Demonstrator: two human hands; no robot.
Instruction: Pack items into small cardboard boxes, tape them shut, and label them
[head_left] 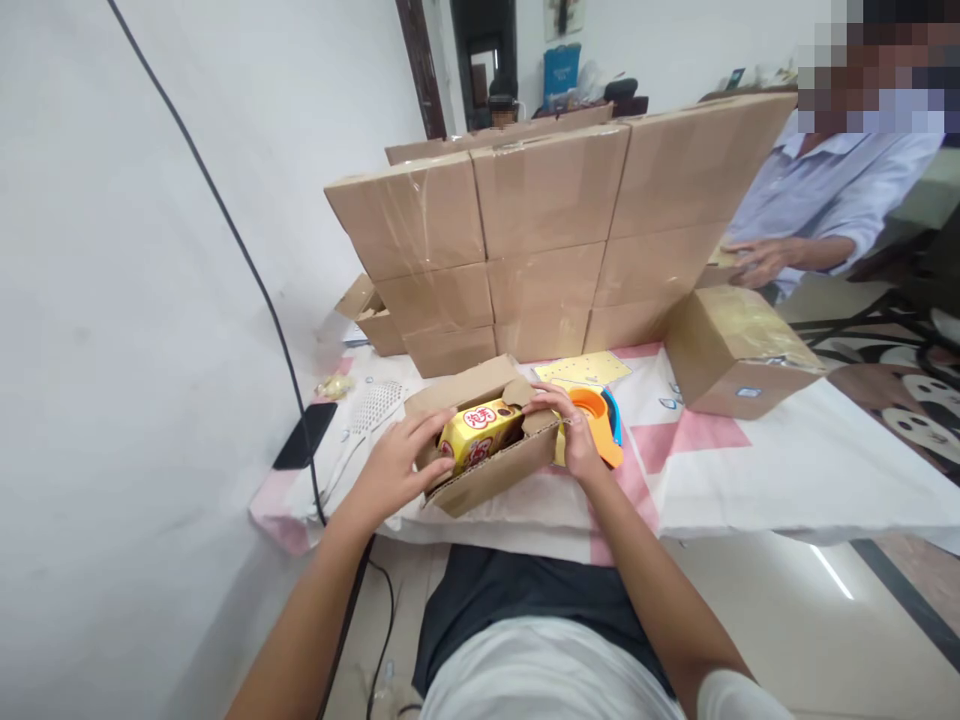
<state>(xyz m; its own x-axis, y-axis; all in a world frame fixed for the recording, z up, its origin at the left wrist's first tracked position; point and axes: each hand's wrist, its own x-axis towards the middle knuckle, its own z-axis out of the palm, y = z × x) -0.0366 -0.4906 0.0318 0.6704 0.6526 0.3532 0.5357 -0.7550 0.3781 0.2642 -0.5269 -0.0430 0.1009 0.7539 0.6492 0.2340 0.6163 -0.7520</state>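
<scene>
A small open cardboard box (495,478) lies on the cloth-covered table in front of me. Inside it sits a yellow snack package (480,433) with red and white print. My left hand (401,462) grips the box's left end, thumb at the package. My right hand (566,425) holds the right flap of the box, fingers curled over its edge. An orange and blue tape dispenser (600,418) rests just right of that hand.
A wall of stacked sealed cartons (555,220) stands behind. One more carton (739,350) lies at right, by another person's hand (757,262). A black phone (305,436), a white mesh item (373,405) and a yellow card (581,370) lie on the table. A black cable (247,260) runs down the wall.
</scene>
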